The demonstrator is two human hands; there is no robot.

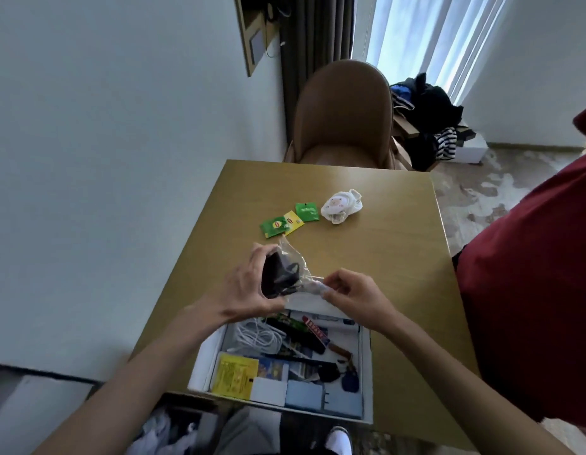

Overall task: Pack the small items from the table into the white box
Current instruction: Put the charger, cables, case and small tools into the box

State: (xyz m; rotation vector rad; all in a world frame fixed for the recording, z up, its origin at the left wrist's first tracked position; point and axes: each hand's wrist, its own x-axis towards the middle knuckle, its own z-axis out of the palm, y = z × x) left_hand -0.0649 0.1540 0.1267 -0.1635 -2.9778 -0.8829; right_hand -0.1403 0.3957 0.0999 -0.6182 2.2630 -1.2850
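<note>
My left hand [249,284] grips a black bundle in a clear plastic bag [280,274] above the far end of the white box [200,362]. My right hand [347,295] pinches the twisted end of that same bag. The box sits at the table's near edge and holds several items: a white cable, a yellow packet, cards, keys, a tube. Farther out on the wooden table [367,251] lie three tea sachets [286,221], green and yellow, and a white round item with a bear face [341,205].
A brown chair [342,113] stands at the table's far side. Someone in a dark red top [531,290] stands close on the right. A white wall runs along the left. Clothes are piled on a low rack by the window.
</note>
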